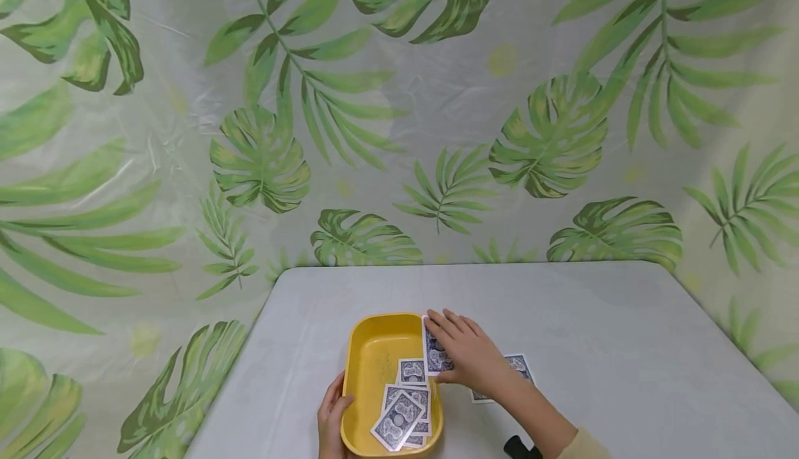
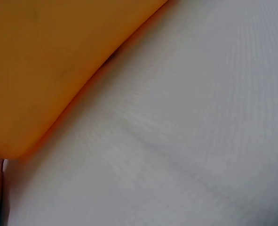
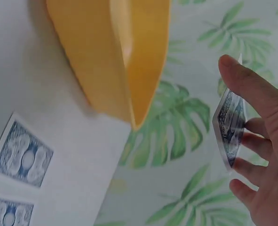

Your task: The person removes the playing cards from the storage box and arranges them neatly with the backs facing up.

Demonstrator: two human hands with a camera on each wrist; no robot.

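Observation:
A yellow tray [image 1: 368, 376] stands on the white table, with several blue-backed playing cards [image 1: 399, 421] piled in its near right part. My left hand [image 1: 333, 414] holds the tray's left rim, thumb over the edge; the left wrist view shows mostly the tray's outer wall [image 2: 59, 56]. Above the tray's right rim, my right hand [image 1: 465, 351] grips a playing card [image 1: 435, 351] between thumb and fingers. The right wrist view shows that card [image 3: 230, 127] nearly edge-on in the right hand [image 3: 270, 141], apart from the tray [image 3: 91, 52].
Right of the tray, two playing cards [image 3: 23, 153] lie on the table [image 1: 593, 348], partly behind my right forearm in the head view. A black object [image 1: 521, 447] shows beneath that forearm. A leaf-patterned sheet [image 1: 437, 133] hangs behind the table.

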